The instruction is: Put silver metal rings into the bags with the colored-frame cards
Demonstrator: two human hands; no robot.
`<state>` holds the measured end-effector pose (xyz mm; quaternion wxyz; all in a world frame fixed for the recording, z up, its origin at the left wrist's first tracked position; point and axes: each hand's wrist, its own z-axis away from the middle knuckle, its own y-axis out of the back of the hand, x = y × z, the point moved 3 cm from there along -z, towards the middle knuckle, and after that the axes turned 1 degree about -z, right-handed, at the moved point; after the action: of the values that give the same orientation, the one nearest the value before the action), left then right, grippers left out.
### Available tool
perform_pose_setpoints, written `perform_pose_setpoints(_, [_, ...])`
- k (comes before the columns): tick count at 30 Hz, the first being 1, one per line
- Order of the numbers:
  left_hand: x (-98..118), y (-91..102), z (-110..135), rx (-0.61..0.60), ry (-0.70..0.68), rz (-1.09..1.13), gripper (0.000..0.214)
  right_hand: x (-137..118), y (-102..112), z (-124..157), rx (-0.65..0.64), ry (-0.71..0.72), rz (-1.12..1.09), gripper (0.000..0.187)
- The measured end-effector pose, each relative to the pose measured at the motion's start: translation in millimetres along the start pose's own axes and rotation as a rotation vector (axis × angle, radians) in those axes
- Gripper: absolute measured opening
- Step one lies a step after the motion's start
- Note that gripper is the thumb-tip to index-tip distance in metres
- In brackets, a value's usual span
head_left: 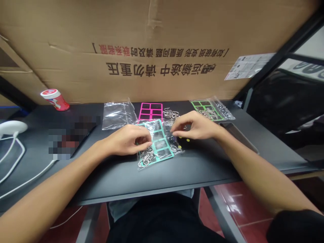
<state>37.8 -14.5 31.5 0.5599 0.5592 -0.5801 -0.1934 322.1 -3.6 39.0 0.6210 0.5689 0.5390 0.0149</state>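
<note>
A clear bag (158, 148) is pinched by the right hand (192, 126) and the left hand (126, 140). Rings (144, 159) could be spilled if it is torn.

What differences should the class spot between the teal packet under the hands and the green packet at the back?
The teal packet lies nearer the front of the table, while the green packet lies at the back. The left hand and right hand are on the teal packet, but no hand touches the green packet. Both packets are clear bags holding a grid frame and metal rings.
</note>
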Motion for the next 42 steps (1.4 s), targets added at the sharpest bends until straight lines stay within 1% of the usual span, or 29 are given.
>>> perform_pose_setpoints(1, [0.2, 0.1, 0.0, 0.0, -0.002, 0.004, 0.017, -3.3, -3.8, 0.5, -0.103, 0.011, -0.051, 0.025])
perform_pose_setpoints(3, [0.7, 0.3, -0.3, 0.0, -0.005, 0.007, 0.017, -6.8, -11.1, 0.6, -0.268, 0.015, -0.098, 0.032])
perform_pose_setpoints(5, [1.1, 0.5, -0.7, -0.001, -0.002, 0.007, 0.017, -6.4, -17.1, -0.4, -0.381, -0.001, -0.092, 0.036])
perform_pose_setpoints(7, [1.6, 0.5, -1.2, -0.003, 0.002, 0.005, 0.017, -4.7, -20.2, -1.9, -0.43, -0.021, -0.058, 0.032])
perform_pose_setpoints(9, [2.1, 0.5, -1.4, -0.004, 0.004, 0.007, 0.017, -3.6, -19.9, -2.6, -0.44, -0.049, -0.007, 0.025])
perform_pose_setpoints(12, [2.2, 0.6, -1.4, 0.001, 0.01, 0.013, 0.017, -2.2, -13.5, -0.8, -0.429, -0.108, 0.048, 0.013])
perform_pose_setpoints(14, [2.1, 0.7, -1.4, 0.0, 0.012, 0.012, 0.017, 0.1, -5.9, 0.8, -0.377, -0.141, 0.043, 0.014])
perform_pose_setpoints(15, [2.2, 0.6, -1.5, -0.003, 0.012, 0.011, 0.016, 2.2, -1.3, 1.2, -0.317, -0.157, 0.039, 0.015])
perform_pose_setpoints(16, [2.3, 0.6, -1.6, -0.007, 0.012, 0.011, 0.016, 4.7, 4.0, 1.3, -0.224, -0.174, 0.05, 0.017])
perform_pose_setpoints(18, [2.6, 0.5, -1.9, -0.009, 0.011, 0.015, 0.016, 9.1, 14.8, 1.0, 0.029, -0.189, 0.142, 0.019])
perform_pose_setpoints(20, [2.6, 0.2, -2.0, -0.006, 0.006, 0.019, 0.016, 9.0, 20.9, 1.1, 0.269, -0.152, 0.266, 0.019])
perform_pose_setpoints(21, [2.4, 0.0, -1.9, -0.005, 0.002, 0.02, 0.016, 7.2, 20.3, 1.0, 0.333, -0.119, 0.286, 0.019])
perform_pose_setpoints(22, [2.0, -0.4, -1.7, -0.002, -0.002, 0.02, 0.015, 4.8, 16.6, 0.2, 0.339, -0.082, 0.259, 0.017])
perform_pose_setpoints(23, [1.6, -0.7, -1.4, 0.004, -0.005, 0.021, 0.016, 1.7, 10.1, -1.1, 0.287, -0.042, 0.192, 0.017])
perform_pose_setpoints(24, [1.4, -1.0, -1.1, 0.011, -0.01, 0.024, 0.016, -1.8, 1.5, -2.6, 0.197, -0.002, 0.103, 0.017])
perform_pose_setpoints(26, [1.9, -1.3, -0.5, 0.035, -0.02, 0.042, 0.017, -10.1, -19.4, -5.1, -0.028, 0.088, -0.051, 0.019])
perform_pose_setpoints(27, [2.7, -1.1, -0.4, 0.055, -0.026, 0.058, 0.016, -14.0, -29.8, -6.0, -0.12, 0.137, -0.091, 0.023])
perform_pose_setpoints(28, [3.8, -0.7, -0.4, 0.077, -0.029, 0.077, 0.016, -17.2, -39.1, -6.9, -0.182, 0.185, -0.108, 0.028])
perform_pose_setpoints(29, [5.1, -0.3, -0.5, 0.099, -0.031, 0.096, 0.015, -19.4, -46.9, -7.9, -0.214, 0.224, -0.107, 0.034])
perform_pose_setpoints(31, [7.1, 0.1, -0.9, 0.123, -0.03, 0.123, 0.013, -21.7, -58.6, -9.9, -0.246, 0.283, -0.066, 0.041])
perform_pose_setpoints(32, [7.7, 0.0, -1.2, 0.122, -0.03, 0.128, 0.012, -22.1, -62.3, -10.7, -0.256, 0.302, -0.039, 0.041])
perform_pose_setpoints(34, [7.7, -0.7, -1.6, 0.11, -0.03, 0.134, 0.013, -22.6, -65.6, -11.6, -0.277, 0.325, 0.001, 0.036])
perform_pose_setpoints(36, [6.6, -1.0, -1.8, 0.108, -0.026, 0.133, 0.014, -23.0, -64.0, -12.0, -0.269, 0.337, 0.007, 0.029])
perform_pose_setpoints(38, [5.6, -1.1, -2.0, 0.113, -0.019, 0.126, 0.014, -22.7, -59.7, -12.2, -0.231, 0.326, -0.007, 0.024])
perform_pose_setpoints(42, [6.1, -0.5, -2.6, 0.119, -0.019, 0.115, 0.014, -20.8, -51.5, -11.7, -0.188, 0.254, -0.031, 0.021])
